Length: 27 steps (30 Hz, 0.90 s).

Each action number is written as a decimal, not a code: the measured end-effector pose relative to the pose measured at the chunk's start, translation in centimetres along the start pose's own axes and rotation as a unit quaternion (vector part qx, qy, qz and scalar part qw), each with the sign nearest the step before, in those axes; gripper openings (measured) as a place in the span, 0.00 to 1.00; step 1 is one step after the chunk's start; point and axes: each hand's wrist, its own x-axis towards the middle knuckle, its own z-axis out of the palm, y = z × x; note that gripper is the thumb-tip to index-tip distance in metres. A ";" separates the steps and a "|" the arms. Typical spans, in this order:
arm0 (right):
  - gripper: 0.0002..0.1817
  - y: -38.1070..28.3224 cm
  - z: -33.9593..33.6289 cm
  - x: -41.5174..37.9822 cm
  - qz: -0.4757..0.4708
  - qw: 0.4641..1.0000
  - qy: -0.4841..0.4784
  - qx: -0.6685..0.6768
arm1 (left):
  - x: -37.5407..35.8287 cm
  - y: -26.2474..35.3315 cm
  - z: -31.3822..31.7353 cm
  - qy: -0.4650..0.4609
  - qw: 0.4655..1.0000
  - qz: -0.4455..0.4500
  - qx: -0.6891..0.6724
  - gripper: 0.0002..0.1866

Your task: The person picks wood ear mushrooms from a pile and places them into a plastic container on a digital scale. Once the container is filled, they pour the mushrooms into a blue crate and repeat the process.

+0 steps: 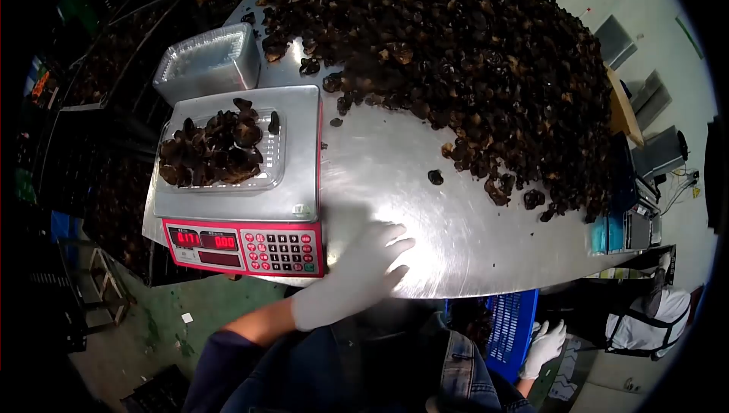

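My left hand (357,270), in a white glove, is over the steel table's front edge, just right of the scale's keypad. Its fingers are stretched and slightly apart, with nothing in them. My right hand (544,348), also gloved, is low on the right beside a blue basket (512,326), fingers spread. Dark wood ear mushrooms (216,147) lie in a clear plastic tray (275,162) on the scale (302,128). Its red display (203,241) shows about 0.171 and 0.00. Dark mushrooms show inside the basket, partly hidden by my body.
A large heap of wood ear mushrooms (471,41) covers the back and right of the table (364,162). Stacked clear trays (209,60) stand behind the scale. Dark crates (129,56) are at left. Another person (653,322) is at far right.
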 end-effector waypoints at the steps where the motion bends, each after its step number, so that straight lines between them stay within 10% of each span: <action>1: 0.27 -1.4 -1.0 0.3 -0.033 0.993 0.013 0.113 | 1.3 0.3 1.2 -0.013 0.999 0.012 0.028 0.24; 6: 0.20 -18.0 -7.5 3.3 -0.259 0.893 0.096 0.355 | 12.6 -1.5 8.1 -0.016 0.940 -0.059 0.334 0.36; 10: 0.14 -26.7 -9.0 5.7 -0.350 0.790 0.033 0.503 | 14.5 -2.6 9.6 -0.041 0.898 -0.087 0.429 0.15; 16: 0.19 -31.9 -6.1 9.9 -0.308 0.866 -0.029 0.392 | 13.7 -3.4 11.0 0.142 0.907 -0.018 0.395 0.08; 24: 0.14 -32.0 -2.6 11.7 -0.297 0.866 0.030 0.401 | 6.0 1.0 -5.0 0.216 0.934 0.035 0.283 0.09; 26: 0.12 -32.0 -2.7 12.0 -0.291 0.859 0.027 0.419 | 2.7 0.3 -9.9 0.377 0.885 0.064 0.265 0.10; 27: 0.11 -31.8 -3.5 12.2 -0.265 0.868 -0.034 0.418 | 1.8 0.3 -13.0 0.335 0.897 -0.052 0.283 0.11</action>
